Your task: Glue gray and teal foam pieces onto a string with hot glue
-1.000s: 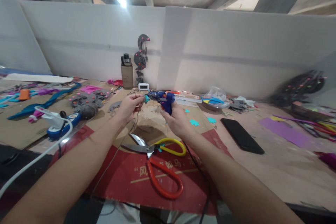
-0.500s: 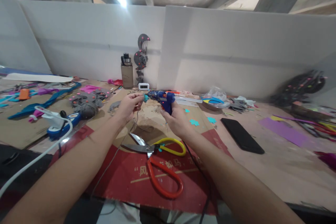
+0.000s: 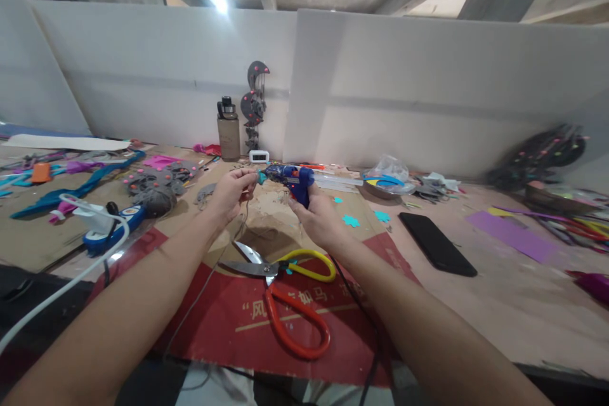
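My right hand (image 3: 316,212) is wrapped round the handle of a blue hot glue gun (image 3: 299,183), its nozzle pointing left. My left hand (image 3: 235,190) pinches a small teal piece (image 3: 261,177) right at the nozzle; whether the two touch I cannot tell. A thin grey string (image 3: 245,216) hangs below the left fingers and runs down over the red cardboard (image 3: 209,323). Below both hands lie open scissors (image 3: 272,269) with one yellow and one red handle. Several turquoise flower cutouts (image 3: 351,221) lie right of the glue gun.
A black phone (image 3: 436,244) lies on the right, near a purple sheet (image 3: 511,235). At the back stand a bottle (image 3: 229,133) and a small white clock (image 3: 259,157). To the left are grey yarn (image 3: 159,201) and a blue power strip (image 3: 114,231) with a white cable.
The view has shifted very slightly. Both hands keep their hold, with the teal piece still at the glue gun's nozzle.
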{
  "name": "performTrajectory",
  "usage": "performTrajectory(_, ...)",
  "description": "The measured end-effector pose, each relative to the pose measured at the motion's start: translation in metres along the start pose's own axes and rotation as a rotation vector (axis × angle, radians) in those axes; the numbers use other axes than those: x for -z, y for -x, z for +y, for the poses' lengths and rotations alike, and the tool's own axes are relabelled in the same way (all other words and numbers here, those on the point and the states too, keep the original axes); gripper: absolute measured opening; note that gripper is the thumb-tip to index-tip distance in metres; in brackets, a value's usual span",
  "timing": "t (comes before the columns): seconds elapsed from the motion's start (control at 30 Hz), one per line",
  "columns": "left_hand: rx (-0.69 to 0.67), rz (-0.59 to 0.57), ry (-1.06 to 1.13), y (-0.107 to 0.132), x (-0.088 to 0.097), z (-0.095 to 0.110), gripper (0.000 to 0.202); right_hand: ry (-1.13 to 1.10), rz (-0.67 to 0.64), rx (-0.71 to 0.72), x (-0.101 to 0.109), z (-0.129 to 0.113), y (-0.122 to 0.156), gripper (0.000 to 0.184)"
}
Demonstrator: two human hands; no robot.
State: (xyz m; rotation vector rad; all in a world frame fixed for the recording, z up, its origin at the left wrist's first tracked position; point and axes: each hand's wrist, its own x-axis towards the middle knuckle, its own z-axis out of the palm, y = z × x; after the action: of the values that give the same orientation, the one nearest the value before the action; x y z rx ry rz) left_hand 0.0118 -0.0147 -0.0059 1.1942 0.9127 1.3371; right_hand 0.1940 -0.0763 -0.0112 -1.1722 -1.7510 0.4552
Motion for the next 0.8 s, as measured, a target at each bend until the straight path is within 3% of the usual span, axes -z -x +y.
performTrajectory(0.8,0.002,-0.028,-0.012,-0.0004,0.0007,-0.0003,0.022,-0.011,0.018,-0.027,0.0,-0.0001,-0.0001,0.031)
